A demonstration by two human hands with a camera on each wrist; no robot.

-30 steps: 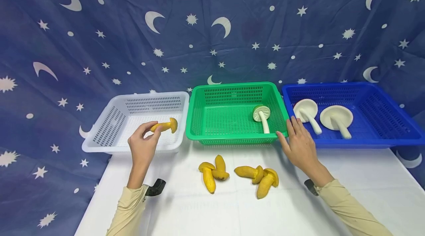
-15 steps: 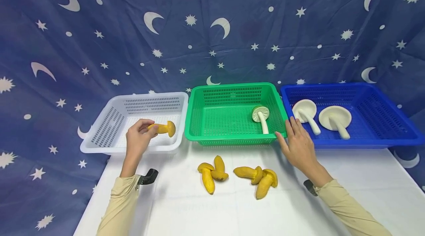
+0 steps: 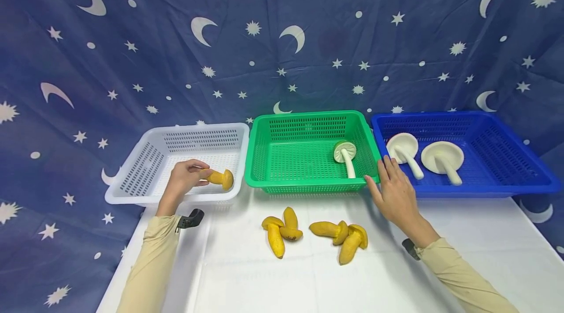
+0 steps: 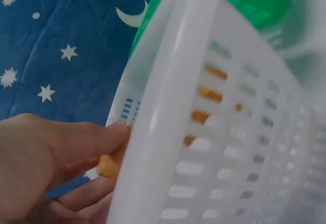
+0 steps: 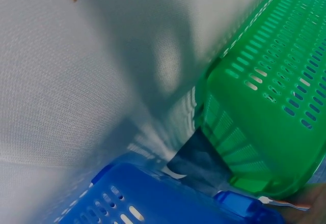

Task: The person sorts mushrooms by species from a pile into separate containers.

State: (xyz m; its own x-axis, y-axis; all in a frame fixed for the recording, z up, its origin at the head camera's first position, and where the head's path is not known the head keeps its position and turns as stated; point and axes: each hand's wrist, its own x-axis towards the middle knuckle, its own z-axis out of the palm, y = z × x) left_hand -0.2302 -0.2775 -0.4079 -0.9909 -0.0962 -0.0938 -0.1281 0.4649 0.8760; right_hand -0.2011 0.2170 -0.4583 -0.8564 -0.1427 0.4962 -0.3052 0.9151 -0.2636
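Observation:
My left hand (image 3: 186,178) reaches into the white basket (image 3: 128,199) and pinches a yellow mushroom (image 3: 226,180) by its stem, the cap pointing right. In the left wrist view the mushroom's stem end (image 4: 109,165) shows between thumb and fingers, and the basket wall hides most of the rest. My right hand (image 3: 396,195) rests with extended fingers on the front right corner of the green basket (image 3: 308,182), beside the blue basket (image 3: 484,189). Only a bit of that hand (image 5: 305,203) enters the right wrist view.
Two yellow mushrooms (image 3: 275,242) lie crossed on the white table (image 3: 264,288), and two more mushrooms (image 3: 350,247) touch each other farther right. A green-capped mushroom (image 3: 348,156) sits in the green basket. The blue basket holds two white-stemmed mushrooms (image 3: 442,158). A patterned blue cloth (image 3: 282,34) hangs behind.
My left hand has moved slightly left and lowered the yellow mushroom deeper into the white basket. The right hand stays at the green basket's corner.

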